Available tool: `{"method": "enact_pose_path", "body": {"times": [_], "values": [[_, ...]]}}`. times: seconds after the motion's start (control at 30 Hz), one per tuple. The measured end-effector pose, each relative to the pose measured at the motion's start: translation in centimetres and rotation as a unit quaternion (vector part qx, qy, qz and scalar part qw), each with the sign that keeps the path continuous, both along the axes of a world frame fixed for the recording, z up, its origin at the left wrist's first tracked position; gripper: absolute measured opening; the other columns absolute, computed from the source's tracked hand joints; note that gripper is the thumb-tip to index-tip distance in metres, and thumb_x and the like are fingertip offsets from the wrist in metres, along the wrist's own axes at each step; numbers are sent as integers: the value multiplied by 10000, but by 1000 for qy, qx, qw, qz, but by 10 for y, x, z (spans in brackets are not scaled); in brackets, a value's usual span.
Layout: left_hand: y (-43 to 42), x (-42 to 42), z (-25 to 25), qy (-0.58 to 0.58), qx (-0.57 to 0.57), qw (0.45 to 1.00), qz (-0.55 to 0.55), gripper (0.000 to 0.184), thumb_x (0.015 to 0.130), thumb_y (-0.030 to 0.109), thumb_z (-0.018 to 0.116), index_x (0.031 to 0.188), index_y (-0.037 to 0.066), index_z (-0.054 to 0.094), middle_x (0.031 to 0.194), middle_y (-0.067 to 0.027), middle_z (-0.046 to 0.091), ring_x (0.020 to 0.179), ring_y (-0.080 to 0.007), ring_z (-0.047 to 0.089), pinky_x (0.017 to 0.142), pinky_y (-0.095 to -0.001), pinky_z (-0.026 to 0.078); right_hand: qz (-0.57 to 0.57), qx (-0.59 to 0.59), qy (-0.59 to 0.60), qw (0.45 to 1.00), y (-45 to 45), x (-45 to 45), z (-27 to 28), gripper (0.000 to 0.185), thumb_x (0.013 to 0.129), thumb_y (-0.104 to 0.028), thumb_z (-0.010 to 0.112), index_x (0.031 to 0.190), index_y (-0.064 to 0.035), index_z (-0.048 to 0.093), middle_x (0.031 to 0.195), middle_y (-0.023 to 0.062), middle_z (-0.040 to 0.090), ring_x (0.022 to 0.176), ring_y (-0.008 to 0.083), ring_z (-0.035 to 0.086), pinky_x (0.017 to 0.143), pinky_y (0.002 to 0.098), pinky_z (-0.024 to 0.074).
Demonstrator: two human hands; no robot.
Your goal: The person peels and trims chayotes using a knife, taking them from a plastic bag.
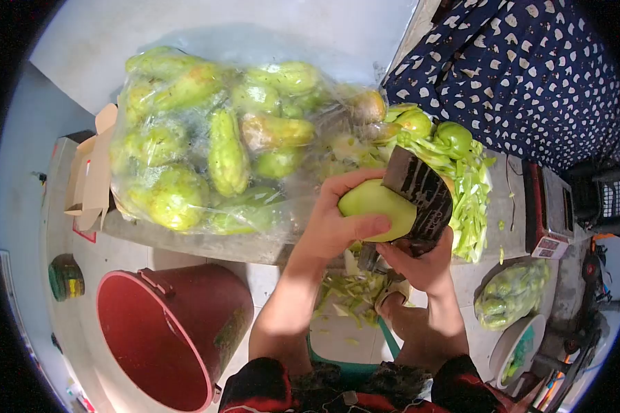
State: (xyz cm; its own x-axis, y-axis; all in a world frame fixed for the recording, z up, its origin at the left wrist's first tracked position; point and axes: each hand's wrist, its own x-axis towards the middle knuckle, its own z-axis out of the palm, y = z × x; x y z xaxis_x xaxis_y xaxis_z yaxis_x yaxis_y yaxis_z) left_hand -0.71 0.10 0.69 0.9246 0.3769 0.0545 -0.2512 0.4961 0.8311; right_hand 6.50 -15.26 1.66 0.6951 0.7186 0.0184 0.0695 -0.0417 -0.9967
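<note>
My left hand (334, 221) is wrapped round a smooth, pale green peeled fruit (375, 208) above the table edge. Against the fruit's right side lies a dark, striped piece (420, 196), perhaps a wide blade or guard, and my right hand (424, 265) grips it from below. The inner fingers of my right hand are partly hidden behind it. Just beyond my hands, green peelings (470, 213) lie heaped with whole green fruits (453, 139) on the table.
A clear plastic bag (213, 138) of green fruits covers the table's left part. Below stand a red bin (172, 330), another fruit bag (513, 292) and a pale basin (518, 351). Dark patterned cloth (523, 76) hangs at upper right; a cardboard box (89, 179) sits far left.
</note>
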Motion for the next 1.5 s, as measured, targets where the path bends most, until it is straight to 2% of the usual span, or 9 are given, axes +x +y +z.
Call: {"method": "enact_pose_path", "body": {"times": [0.43, 0.53, 0.63, 0.7, 0.83, 0.9, 1.3, 1.37, 1.5], "values": [[-9, 1, 9, 20, 44, 999, 12, 590, 707, 185, 807, 1212, -5, 566, 1034, -49, 637, 934, -113, 590, 818, -264, 481, 16, 19, 85, 996, 0, 5, -1, 424, 685, 99, 739, 1070, 22, 579, 759, 69, 634, 502, 95, 555, 411, 229, 427], [-11, 7, 9, -12, 43, 999, 25, 591, 710, 183, 809, 1213, -3, 561, 1023, -44, 641, 922, -110, 590, 810, -265, 482, -34, 95, 93, 991, 2, 2, -18, 475, 665, -13, 816, 1096, 2, 616, 969, 53, 677, 865, 151, 646, 769, 301, 537], [-9, 6, 10, -22, 39, 999, 4, 582, 709, 189, 811, 1205, 4, 567, 1016, -43, 644, 913, -110, 589, 802, -265, 482, -38, 73, 77, 994, -2, 5, -17, 507, 654, -4, 818, 1115, 4, 607, 1009, 66, 670, 902, 147, 638, 804, 301, 528], [-3, 1, 10, -12, 63, 998, 2, 572, 710, 189, 812, 1199, 10, 573, 1014, -42, 645, 911, -110, 589, 798, -264, 482, 29, 20, 46, 998, -7, 14, -7, 468, 661, 83, 766, 1084, 23, 576, 836, 80, 652, 528, 109, 579, 423, 242, 444], [3, -5, 3, 31, 30, 995, -85, 535, 705, 178, 809, 1170, 20, 598, 1004, -42, 651, 899, -107, 593, 788, -261, 485, 98, 13, 27, 995, -10, 20, 1, 530, 628, 79, 798, 1104, 24, 571, 877, 80, 664, 652, 129, 632, 511, 258, 504], [2, -4, -1, 66, 19, 994, -91, 522, 702, 173, 808, 1158, 21, 606, 1000, -41, 653, 894, -106, 595, 783, -261, 487, 78, -32, 139, 987, -10, 18, 0, 548, 614, -12, 854, 1105, 28, 613, 1016, 58, 674, 917, 122, 621, 810, 287, 518], [-13, 5, -13, 37, 38, 997, -62, 513, 698, 200, 820, 1126, 6, 613, 975, -45, 657, 884, -125, 608, 826, -297, 496, 83, -40, 43, 995, -5, 15, -1, 582, 589, -23, 864, 1108, 20, 603, 1009, 72, 671, 902, 143, 636, 802, 306, 539], [-30, 5, -12, 99, -96, 986, 96, 486, 698, 181, 823, 1102, 10, 618, 958, -42, 663, 875, -132, 612, 816, -298, 502, 71, -25, 49, 996, -4, 12, -4, 509, 609, -86, 871, 1050, 17, 640, 961, 66, 690, 855, 124, 637, 777, 297, 536], [-16, 8, -7, 14, -113, 993, 1, 448, 698, 126, 811, 1087, 13, 621, 950, -40, 666, 861, -129, 616, 792, -291, 507, 75, -37, 72, 994, -1, 13, -4, 529, 613, -121, 876, 1064, 13, 634, 972, 57, 682, 868, 126, 630, 780, 296, 528]]}}
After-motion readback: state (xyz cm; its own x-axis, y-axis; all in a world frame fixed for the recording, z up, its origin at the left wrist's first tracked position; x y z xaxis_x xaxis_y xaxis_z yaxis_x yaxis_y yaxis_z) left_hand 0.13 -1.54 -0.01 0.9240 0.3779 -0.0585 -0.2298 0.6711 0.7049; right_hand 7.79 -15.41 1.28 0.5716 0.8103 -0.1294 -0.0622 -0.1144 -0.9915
